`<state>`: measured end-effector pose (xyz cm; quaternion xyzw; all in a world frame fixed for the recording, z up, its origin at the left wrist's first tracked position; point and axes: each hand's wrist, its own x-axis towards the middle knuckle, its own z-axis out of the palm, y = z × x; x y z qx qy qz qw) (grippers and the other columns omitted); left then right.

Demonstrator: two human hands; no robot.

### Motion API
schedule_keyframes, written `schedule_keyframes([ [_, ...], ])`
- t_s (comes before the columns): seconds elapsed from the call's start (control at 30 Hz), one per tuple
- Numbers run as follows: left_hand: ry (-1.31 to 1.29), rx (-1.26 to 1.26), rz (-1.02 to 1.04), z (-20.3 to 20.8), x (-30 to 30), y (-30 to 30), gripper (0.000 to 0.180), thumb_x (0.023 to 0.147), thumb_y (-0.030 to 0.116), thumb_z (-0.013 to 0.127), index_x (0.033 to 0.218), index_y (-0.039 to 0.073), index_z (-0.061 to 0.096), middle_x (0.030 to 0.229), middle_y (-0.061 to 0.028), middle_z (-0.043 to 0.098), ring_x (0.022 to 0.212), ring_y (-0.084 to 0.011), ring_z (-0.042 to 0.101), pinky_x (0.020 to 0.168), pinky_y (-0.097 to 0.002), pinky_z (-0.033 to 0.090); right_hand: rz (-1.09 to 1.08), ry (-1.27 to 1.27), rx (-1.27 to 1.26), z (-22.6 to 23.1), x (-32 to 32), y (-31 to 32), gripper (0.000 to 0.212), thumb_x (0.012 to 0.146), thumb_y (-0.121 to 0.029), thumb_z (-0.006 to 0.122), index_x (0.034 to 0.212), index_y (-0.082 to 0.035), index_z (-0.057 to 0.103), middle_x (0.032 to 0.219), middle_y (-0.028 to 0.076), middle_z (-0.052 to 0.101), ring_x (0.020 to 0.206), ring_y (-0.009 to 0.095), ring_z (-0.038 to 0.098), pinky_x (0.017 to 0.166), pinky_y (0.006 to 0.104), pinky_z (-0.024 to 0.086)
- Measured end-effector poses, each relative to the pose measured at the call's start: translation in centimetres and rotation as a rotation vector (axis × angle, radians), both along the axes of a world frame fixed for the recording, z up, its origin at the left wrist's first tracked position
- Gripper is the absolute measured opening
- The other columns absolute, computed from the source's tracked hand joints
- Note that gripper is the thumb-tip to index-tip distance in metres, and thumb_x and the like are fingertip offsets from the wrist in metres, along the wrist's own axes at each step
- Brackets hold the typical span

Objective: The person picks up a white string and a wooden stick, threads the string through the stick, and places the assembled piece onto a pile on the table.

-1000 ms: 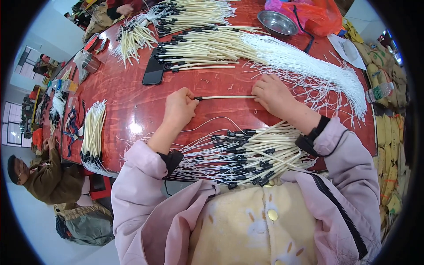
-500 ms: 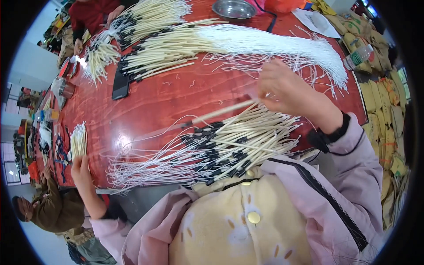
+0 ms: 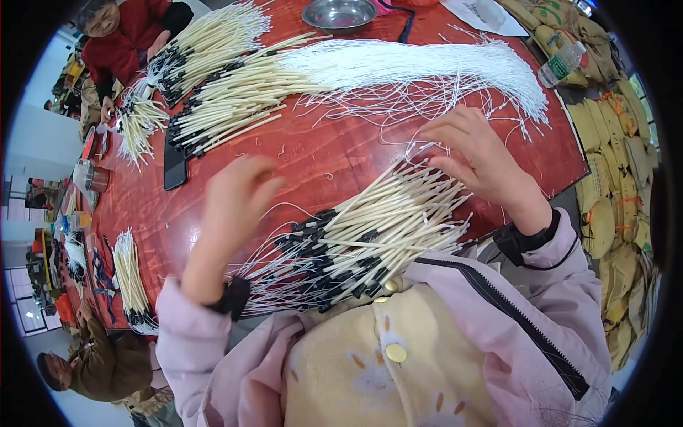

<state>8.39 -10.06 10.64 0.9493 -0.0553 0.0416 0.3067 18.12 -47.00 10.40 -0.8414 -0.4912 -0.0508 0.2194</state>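
Note:
In front of me lies a loose pile of cream-coloured sticks with black sleeves at one end, from which thin white cords trail left. My right hand is over the pile's far right end, thumb and fingers apart. White string tips show by its fingertips, but I see nothing gripped. My left hand, smeared by motion, hangs over the table left of the pile. A gap shows between its thumb and fingers, and nothing is visible in it.
Across the red table lies a bundle of similar sticks with long white cords. A black phone, metal bowl, plastic bottle and small stick bundle lie around. A co-worker sits at the far left.
My left hand has swung up and right from the table's near left edge. The stick stretched between my hands is no longer held there. My right hand's fingers have spread.

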Motion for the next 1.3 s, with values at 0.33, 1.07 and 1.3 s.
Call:
schedule_keyframes([
  [0.33,0.265,0.024,-0.044,-7.6,13.0,-12.2,0.033,0.083,0.034,0.076,0.088,0.002,0.073,0.096,-0.0201,0.073,0.082,-0.0354,0.072,0.076,-0.0456,0.056,-0.171,0.041,0.106,-0.8,0.8,-0.2,0.034,0.088,-0.016,0.072,0.119,-0.005,0.066,0.119,0.012,0.066,0.11,0.031,0.059,0.098,0.0416,0.044],
  [1.07,0.425,-0.019,0.023,-5.8,8.1,-2.2,0.024,0.082,0.025,0.074,0.073,0.002,0.072,0.074,-0.02,0.069,0.075,-0.0348,0.071,0.072,-0.0434,0.056,-0.113,0.148,0.033,-3.7,2.8,4.5,0.057,0.09,-0.011,0.07,0.145,-0.008,0.055,0.133,0.014,0.063,0.117,0.031,0.058,0.097,0.0385,0.048],
  [1.3,0.296,0.086,0.107,-7.8,4.9,-0.9,0.027,0.084,0.025,0.076,0.076,-0.001,0.071,0.067,-0.0179,0.065,0.066,-0.0315,0.067,0.065,-0.0417,0.052,0.062,-0.068,-0.142,-5.0,1.9,7.5,0.066,0.086,-0.029,0.074,0.141,0.0,0.055,0.148,0.014,0.052,0.124,0.035,0.051,0.109,0.0448,0.039],
])
